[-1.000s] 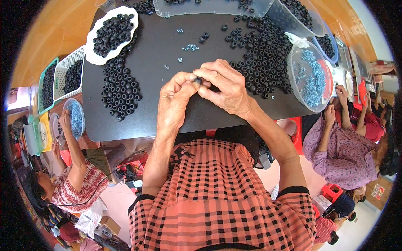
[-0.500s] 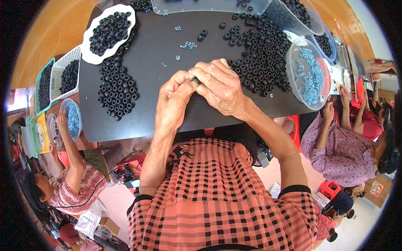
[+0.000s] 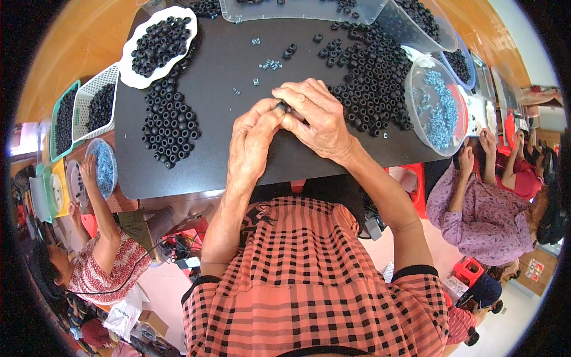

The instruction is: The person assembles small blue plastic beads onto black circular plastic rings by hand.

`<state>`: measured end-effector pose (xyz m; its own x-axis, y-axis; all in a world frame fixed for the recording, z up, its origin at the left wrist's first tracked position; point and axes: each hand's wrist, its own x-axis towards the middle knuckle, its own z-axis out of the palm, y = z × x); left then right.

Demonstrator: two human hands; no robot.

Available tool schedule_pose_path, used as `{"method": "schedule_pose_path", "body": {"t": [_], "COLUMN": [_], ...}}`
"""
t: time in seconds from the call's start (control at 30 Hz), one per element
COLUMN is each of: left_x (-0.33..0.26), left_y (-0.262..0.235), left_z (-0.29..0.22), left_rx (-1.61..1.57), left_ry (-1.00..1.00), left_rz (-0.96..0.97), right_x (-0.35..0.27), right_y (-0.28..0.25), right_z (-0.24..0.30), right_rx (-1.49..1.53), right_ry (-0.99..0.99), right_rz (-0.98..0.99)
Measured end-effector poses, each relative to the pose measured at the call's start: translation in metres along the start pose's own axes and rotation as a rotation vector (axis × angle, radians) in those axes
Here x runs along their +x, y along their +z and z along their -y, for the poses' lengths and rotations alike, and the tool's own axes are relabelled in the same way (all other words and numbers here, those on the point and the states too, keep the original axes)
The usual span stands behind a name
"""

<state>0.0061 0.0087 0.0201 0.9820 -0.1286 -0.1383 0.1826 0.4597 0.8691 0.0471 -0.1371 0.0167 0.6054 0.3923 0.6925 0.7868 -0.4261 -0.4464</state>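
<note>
Left hand [image 3: 254, 132]: we're pinching a black part [image 3: 282, 107]
Right hand [image 3: 320, 116]: half-curling, hold unclear
Change: black part showing more; we're still working it

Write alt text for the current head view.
A person's bare left hand and right hand hold a small black part between them over a dark flat table. Piles of black ring-shaped parts flank them; small bluish metallic coils lie beyond. A white scalloped plate of black parts sits upper left, a round translucent plastic tub of bluish coils at right.
</note>
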Motion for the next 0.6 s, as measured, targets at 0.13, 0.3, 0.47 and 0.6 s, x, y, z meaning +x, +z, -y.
{"method": "schedule_pose_path", "body": {"t": [0.13,0.3,0.47,0.6], "left_x": [0.0,0.002,0.0,-0.001], "left_y": [-0.003,-0.004,-0.006,0.001], "left_z": [0.004,0.006,0.008,0.0], "left_rx": [-0.007,-0.036,-0.063,0.137], "left_ry": [0.007,0.003,0.043,0.104], "left_rz": [-0.011,0.012,0.035,0.011], "right_x": [-0.003,-0.003,-0.003,0.004], "right_y": [0.004,0.002,0.003,-0.008], "right_z": [-0.003,-0.001,-0.001,0.005], "right_rx": [-0.003,-0.079,-0.028,0.134], "right_ry": [-0.044,-0.079,-0.029,0.137], "right_rz": [-0.006,0.014,0.037,0.04]}}
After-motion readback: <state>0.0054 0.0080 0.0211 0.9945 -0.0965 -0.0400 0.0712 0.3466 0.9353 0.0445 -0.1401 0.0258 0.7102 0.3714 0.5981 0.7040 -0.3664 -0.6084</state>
